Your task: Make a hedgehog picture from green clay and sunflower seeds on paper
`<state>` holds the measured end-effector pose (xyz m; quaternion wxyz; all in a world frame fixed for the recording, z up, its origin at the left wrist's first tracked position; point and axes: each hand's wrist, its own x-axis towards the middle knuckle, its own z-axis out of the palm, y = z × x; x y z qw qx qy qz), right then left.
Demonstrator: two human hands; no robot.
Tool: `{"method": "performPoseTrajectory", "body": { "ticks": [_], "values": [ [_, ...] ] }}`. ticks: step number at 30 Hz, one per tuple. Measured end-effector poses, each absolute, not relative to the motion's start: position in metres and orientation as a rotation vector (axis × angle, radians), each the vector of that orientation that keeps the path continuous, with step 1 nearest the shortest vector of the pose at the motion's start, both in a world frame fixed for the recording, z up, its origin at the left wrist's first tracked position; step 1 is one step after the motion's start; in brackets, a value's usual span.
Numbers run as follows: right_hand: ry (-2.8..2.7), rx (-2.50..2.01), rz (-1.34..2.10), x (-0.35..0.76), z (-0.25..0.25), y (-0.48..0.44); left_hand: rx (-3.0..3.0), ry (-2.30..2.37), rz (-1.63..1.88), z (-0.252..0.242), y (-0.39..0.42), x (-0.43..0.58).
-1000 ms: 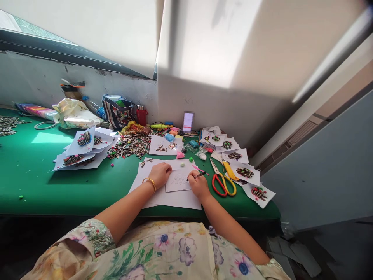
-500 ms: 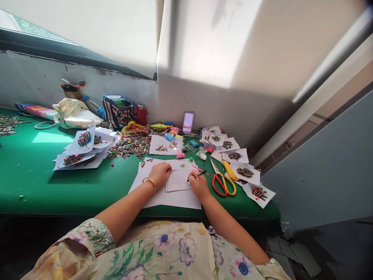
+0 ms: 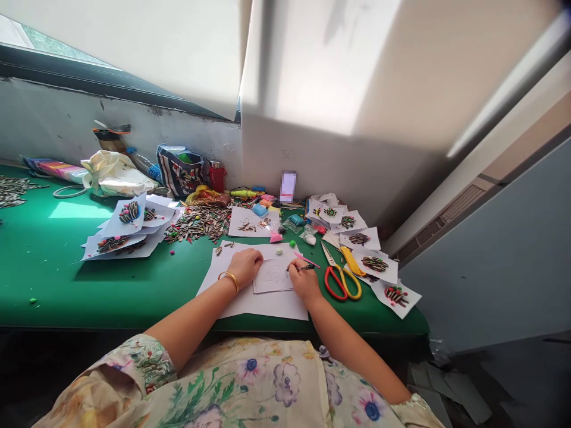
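My right hand (image 3: 304,279) pinches a black pen (image 3: 306,268), its tip at the right end of a line drawing on a small white paper (image 3: 273,285). The drawing looks like a spiky animal. My left hand (image 3: 245,266), with a gold bangle at the wrist, has its fingers curled together and rests on the upper left edge of that paper, holding it down. Beneath lie larger white sheets (image 3: 234,310). Just beyond the paper are a pale clay ball (image 3: 279,251), a green clay ball (image 3: 292,244) and a pink stick (image 3: 303,257).
Scissors (image 3: 341,279) with red and yellow handles and a yellow cutter (image 3: 352,261) lie right of my right hand. Seed-decorated cards (image 3: 379,267) line the right edge; more cards (image 3: 126,217) are stacked left. Behind are loose sunflower seeds (image 3: 203,223), a phone (image 3: 288,186) and a striped bag (image 3: 178,172).
The pen in my right hand has tipped flatter, and its tip has shifted slightly up along the drawing's right end. My left hand has stayed in place.
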<state>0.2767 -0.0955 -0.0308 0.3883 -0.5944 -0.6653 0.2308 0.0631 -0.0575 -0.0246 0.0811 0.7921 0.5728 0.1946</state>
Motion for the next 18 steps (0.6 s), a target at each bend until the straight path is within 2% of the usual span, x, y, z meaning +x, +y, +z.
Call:
{"method": "performPoseTrajectory", "body": {
  "ticks": [18],
  "values": [
    [-1.688, -1.527, 0.598, 0.2792, -0.0325, -0.0950, 2.386, 1.707, 0.597, -0.0253, -0.0569, 0.0631]
  ]
}}
